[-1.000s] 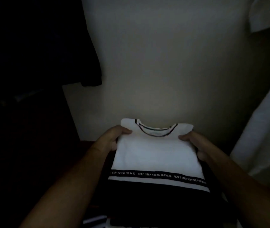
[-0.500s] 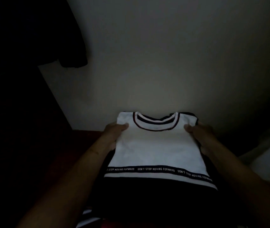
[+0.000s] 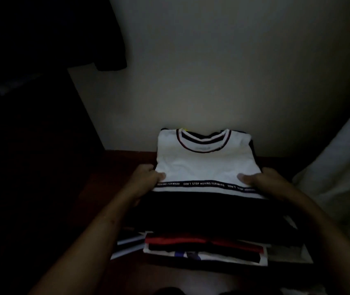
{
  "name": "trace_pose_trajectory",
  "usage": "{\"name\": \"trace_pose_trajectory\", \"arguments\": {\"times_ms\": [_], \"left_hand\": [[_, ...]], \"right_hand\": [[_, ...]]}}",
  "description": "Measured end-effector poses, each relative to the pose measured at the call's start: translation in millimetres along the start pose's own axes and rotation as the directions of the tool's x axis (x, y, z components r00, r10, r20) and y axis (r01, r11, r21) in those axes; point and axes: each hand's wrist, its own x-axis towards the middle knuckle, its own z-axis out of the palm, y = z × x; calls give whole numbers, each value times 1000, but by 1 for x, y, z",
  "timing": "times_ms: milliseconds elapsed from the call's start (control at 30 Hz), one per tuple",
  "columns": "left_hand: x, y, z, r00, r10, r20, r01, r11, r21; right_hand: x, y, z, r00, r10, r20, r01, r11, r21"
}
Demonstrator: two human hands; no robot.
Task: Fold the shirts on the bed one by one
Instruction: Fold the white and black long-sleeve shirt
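Observation:
A folded white and black shirt (image 3: 203,162) with a striped collar and a printed band lies on top of a stack of folded shirts (image 3: 203,248) against the wall. My left hand (image 3: 146,177) grips its left edge with the thumb on top near the printed band. My right hand (image 3: 261,180) grips its right edge the same way. The fingers of both hands are hidden under the shirt.
The stack sits on a dark reddish surface (image 3: 125,165). A dark garment (image 3: 105,43) hangs at the upper left. White bedding (image 3: 344,171) lies at the right. The room is dim and the left side is nearly black.
The shirt has moved forward to the wall and come down on the stack. Both hands have slid back from beside the collar to the printed band.

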Motion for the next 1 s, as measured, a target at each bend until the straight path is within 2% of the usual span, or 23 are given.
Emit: {"name": "trace_pose_trajectory", "arguments": {"times_ms": [67,133,267,333,400,467,533,600,667,767,800,867,900,933,1000], "left_hand": [[-2,23,-4,991,122,-45,-120,991,53],[7,44,-12,983,172,-67,-163,979,121],[15,63,-10,998,60,-22,-50,955,293],[9,42,-4,997,-45,59,31,977,212],[-3,16,-3,974,-190,121,188,982,26],[-11,-8,-7,946,-269,181,301,937,-180],[-19,-21,-11,943,-237,236,294,922,-250],[-29,-25,-9,959,-175,222,227,945,-236],[-36,-28,-2,988,-105,116,120,984,-131],[-39,-25,4,999,25,-24,-20,979,201],[-40,-21,3,994,83,-70,-50,921,386],[-45,-10,9,951,278,-139,-89,674,733],[-50,-3,16,913,396,-100,-162,576,801],[-55,3,27,880,475,-2,-278,520,807],[-67,6,51,833,497,243,-487,450,749]], "right_hand": [[-6,-23,-8,998,-48,-37,46,998,-47],[-13,-50,-17,995,-87,-49,82,993,-88],[-15,-62,-21,993,-116,-24,114,989,-93],[-24,-48,-11,998,-57,-20,55,997,-59],[-30,-32,-3,999,8,-32,-7,1000,15],[-38,-9,-1,997,49,51,-57,985,161],[-45,8,-3,992,69,105,-86,983,165],[-46,19,0,998,38,53,-42,995,88],[-46,24,7,1000,-14,-10,13,1000,-25],[-49,23,12,992,-102,-72,80,963,-258],[-50,19,12,983,-156,-100,111,926,-360],[-60,6,15,933,-304,-195,151,818,-554],[-67,-2,20,882,-419,-214,200,745,-637],[-72,-9,28,833,-528,-164,280,659,-699],[-82,-13,50,813,-576,83,428,497,-755]]}}
